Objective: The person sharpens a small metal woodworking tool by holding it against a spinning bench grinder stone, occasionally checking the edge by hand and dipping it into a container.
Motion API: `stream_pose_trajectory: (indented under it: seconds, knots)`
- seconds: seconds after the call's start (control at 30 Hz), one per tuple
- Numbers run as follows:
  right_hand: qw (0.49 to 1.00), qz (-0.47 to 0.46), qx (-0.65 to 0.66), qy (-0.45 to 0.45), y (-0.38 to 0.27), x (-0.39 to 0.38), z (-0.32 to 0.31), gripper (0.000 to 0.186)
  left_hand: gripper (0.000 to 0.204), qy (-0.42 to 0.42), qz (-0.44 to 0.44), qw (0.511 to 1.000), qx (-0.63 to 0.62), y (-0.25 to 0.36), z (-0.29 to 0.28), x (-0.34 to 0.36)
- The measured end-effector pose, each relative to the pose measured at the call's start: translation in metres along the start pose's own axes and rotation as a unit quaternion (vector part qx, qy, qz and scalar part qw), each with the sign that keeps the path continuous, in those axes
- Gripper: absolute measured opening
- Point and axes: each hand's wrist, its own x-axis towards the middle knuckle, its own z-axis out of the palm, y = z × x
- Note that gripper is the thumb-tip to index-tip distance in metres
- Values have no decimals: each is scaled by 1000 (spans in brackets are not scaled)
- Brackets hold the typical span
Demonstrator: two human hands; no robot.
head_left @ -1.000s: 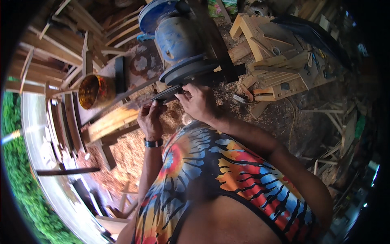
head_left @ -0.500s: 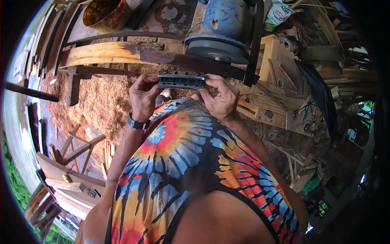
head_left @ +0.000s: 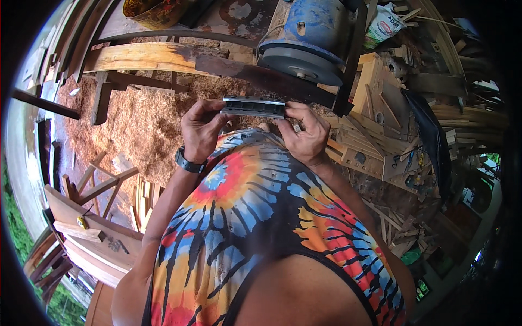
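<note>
Between my two hands is a slotted metal block point(head_left: 254, 107), long and narrow, dark grey with bright upper and lower edges. My left hand point(head_left: 201, 127) pinches its left end between thumb and fingers. The right end is pinched by my right hand point(head_left: 305, 133). I hold it level in front of my belly, apart from the grinding wheel point(head_left: 302, 64) beyond it. That grey disc is mounted on a dusty blue motor point(head_left: 312, 27). Its exact kind cannot be made out.
A dark beam point(head_left: 244, 70) runs across just beyond my hands. Wood shavings point(head_left: 141, 130) cover the floor at left. Wooden planks and frames point(head_left: 361, 133) are stacked at right beside a black sheet point(head_left: 429, 130). A mottled yellow-brown bucket point(head_left: 155, 13) stands at far left.
The whole view has shifted slightly, with the grinder now further right. The block has tipped a little, so the holes on its top face show less. Both hands keep their grip.
</note>
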Motion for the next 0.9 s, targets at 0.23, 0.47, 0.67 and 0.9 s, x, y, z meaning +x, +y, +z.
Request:
stream_pose_trajectory:
  seconds: [0.23,0.47,0.67,0.9]
  knots:
    - [1000,-4,-13,18,-4,-1,-6,27,19,-35,-15,998,-42,-1,1,3]
    - [1000,1,-19,22,-8,-5,-10,27,21,-59,-13,997,-52,-1,4,6]
    - [999,5,-33,30,-17,-4,-9,27,37,-68,-16,997,-32,3,3,10]
    - [998,8,-47,39,-22,-4,2,27,50,-82,-30,996,15,11,-8,18]
